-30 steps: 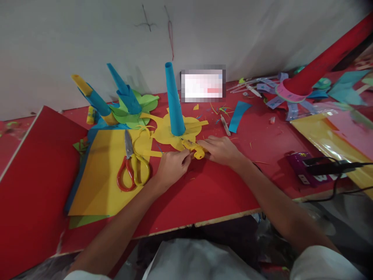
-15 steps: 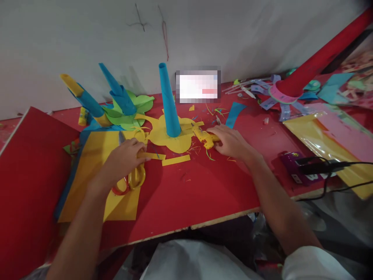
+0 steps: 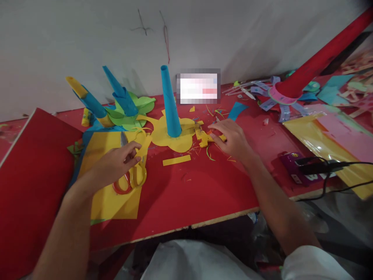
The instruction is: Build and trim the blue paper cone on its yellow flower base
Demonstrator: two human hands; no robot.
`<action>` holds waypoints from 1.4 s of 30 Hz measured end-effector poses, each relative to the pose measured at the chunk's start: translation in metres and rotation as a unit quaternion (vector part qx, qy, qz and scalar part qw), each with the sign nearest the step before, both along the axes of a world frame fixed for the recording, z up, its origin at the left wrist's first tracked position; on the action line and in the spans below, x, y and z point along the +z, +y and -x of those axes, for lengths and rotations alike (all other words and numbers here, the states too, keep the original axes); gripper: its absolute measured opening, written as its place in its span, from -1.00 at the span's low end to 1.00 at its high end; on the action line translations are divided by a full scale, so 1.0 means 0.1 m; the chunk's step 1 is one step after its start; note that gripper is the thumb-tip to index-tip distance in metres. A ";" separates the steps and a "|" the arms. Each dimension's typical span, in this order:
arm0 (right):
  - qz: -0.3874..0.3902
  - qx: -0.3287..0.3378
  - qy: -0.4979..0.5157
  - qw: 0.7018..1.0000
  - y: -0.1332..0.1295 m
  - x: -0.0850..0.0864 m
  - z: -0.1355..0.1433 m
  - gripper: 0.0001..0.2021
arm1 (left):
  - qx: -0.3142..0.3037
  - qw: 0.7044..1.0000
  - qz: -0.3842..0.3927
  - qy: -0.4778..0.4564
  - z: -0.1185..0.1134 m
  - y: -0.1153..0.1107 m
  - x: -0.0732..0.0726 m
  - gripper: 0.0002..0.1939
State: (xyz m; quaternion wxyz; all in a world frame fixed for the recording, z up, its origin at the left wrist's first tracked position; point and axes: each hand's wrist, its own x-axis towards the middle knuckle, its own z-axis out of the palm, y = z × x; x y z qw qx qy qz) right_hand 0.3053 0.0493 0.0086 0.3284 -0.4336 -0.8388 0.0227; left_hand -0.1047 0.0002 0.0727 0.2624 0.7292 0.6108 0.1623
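Head view: left hand [image 3: 116, 163] pinches a yellow paper strip [image 3: 145, 146] over the scissors [image 3: 131, 171] on the yellow sheet [image 3: 116, 202]; right hand [image 3: 231, 139], grip loosely curled, touches yellow scraps [image 3: 205, 137] nr the blue cone [image 3: 169, 103]. Step: gathering cut pieces; next needs a careful lift.

No text, brand or number can be read. The white box [image 3: 198, 88] behind the blue cone [image 3: 169, 102] is blurred, and the purple power strip [image 3: 303, 169] bears illegible marks.
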 end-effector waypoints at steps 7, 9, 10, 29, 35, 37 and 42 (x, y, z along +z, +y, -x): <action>-0.002 0.079 -0.006 0.997 -0.23 -0.05 0.48 -0.70 | -0.021 0.986 0.053 -0.155 -0.51 -0.03 -0.04 -0.55; -0.003 0.110 -0.023 0.994 -0.28 -0.08 0.64 -0.63 | -0.004 0.977 0.026 -0.211 -0.71 -0.03 -0.17 -0.64; -0.004 0.125 -0.030 0.992 -0.29 -0.10 0.70 -0.60 | 0.000 0.971 0.013 -0.238 -0.80 -0.03 -0.23 -0.67; -0.060 0.090 -0.153 0.982 -0.29 -0.13 0.81 -0.64 | -0.013 0.970 -0.032 -0.242 -1.23 -0.04 -0.69 -0.86; -0.057 0.060 -0.190 0.978 -0.28 -0.17 0.84 -0.65 | -0.025 0.977 -0.043 -0.208 -1.22 -0.05 -0.71 -0.92; -0.051 0.061 -0.192 0.978 -0.26 -0.19 0.87 -0.66 | -0.020 0.980 -0.042 -0.193 -1.22 -0.04 -0.72 -0.92; -0.049 0.063 -0.200 0.977 -0.24 -0.22 0.90 -0.68 | -0.023 0.982 -0.038 -0.182 -1.20 -0.02 -0.74 -0.93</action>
